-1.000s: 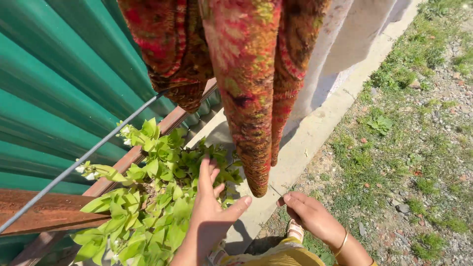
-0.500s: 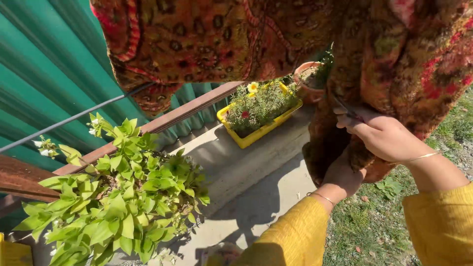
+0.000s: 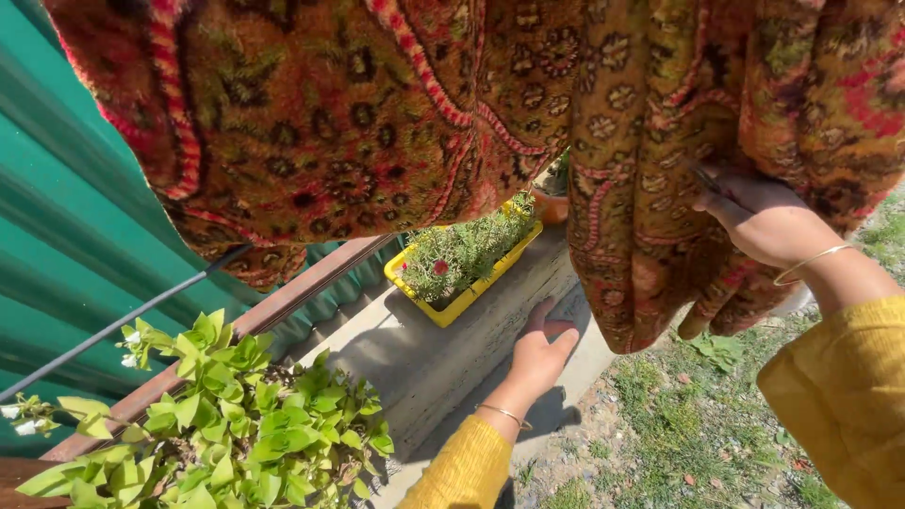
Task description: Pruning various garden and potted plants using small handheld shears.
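A red, orange and brown patterned cloth [image 3: 424, 113] hangs across the top of the view. My right hand [image 3: 768, 221], with a thin bangle at the wrist, is raised against the cloth's right part and grips a fold of it. A thin dark object sticks out by its fingers; I cannot tell what it is. My left hand [image 3: 539, 353], in a yellow sleeve, is lower down with its fingers apart and nothing in it. It sits just left of the cloth's hanging lower end, over the concrete ledge [image 3: 424, 358].
A green corrugated metal fence [image 3: 66, 254] with a rusty brown rail [image 3: 311, 283] and a grey wire [image 3: 113, 325] runs along the left. A leafy green plant [image 3: 236, 415] stands lower left, a yellow planter [image 3: 443, 306] with flowers behind it, grass and gravel [image 3: 679, 434] at right.
My left hand has come away from under the cloth's lower end and opened. My right hand has moved up and to the right along the cloth. The view has swung closer to the cloth.
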